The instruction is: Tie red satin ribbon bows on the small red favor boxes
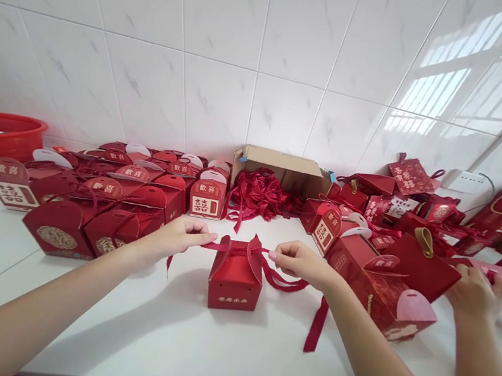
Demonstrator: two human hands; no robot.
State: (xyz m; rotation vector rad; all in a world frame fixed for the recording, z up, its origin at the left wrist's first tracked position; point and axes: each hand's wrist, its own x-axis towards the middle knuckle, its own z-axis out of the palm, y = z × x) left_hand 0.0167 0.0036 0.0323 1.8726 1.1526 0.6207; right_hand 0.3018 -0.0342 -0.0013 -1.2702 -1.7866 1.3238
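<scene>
A small red gift box with folded top flaps stands upright on the white table in front of me. A dark red ribbon runs across its top, through or over the flaps. My left hand pinches the ribbon just left of the box. On the other side, my right hand grips the ribbon between thumb and fingers. The stretch between my hands looks taut. One loose tail hangs below my left hand, and a longer one loops under my right wrist onto the table.
Rows of red gift boxes stand at the left. A cardboard box at the wall holds a heap of ribbons. More boxes crowd the right, where another person's hands work. A red basin sits far left.
</scene>
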